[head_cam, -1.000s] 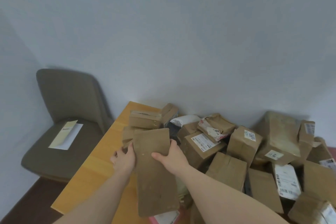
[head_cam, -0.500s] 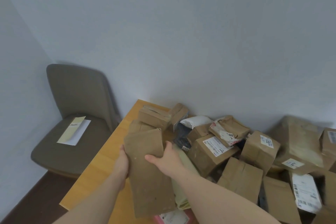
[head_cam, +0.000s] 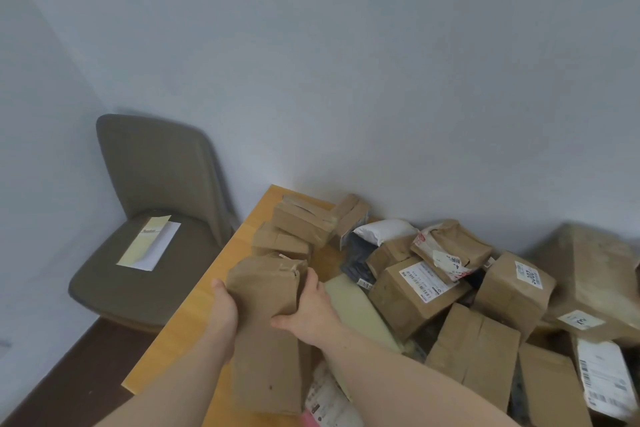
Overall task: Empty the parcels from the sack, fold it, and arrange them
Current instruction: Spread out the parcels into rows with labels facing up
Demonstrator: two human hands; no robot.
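Observation:
A long brown cardboard parcel (head_cam: 265,329) stands tilted over the left part of the wooden table (head_cam: 194,319). My left hand (head_cam: 225,305) grips its left edge and my right hand (head_cam: 313,308) grips its right edge, both near the top. Beyond it lie three brown parcels stacked near the table's far left corner (head_cam: 301,222). A heap of several brown boxes with white labels (head_cam: 419,291) covers the table's right side. No sack is in view.
A grey-brown chair (head_cam: 145,218) stands left of the table with a folded leaflet (head_cam: 149,243) on its seat. A white padded bag (head_cam: 384,230) and a dark pouch (head_cam: 358,258) lie among the boxes. Walls close the back and left.
Both hands have carried the long parcel a little left and forward toward the stacked parcels. My view has swung left, so the chair and the heap sit further right in frame.

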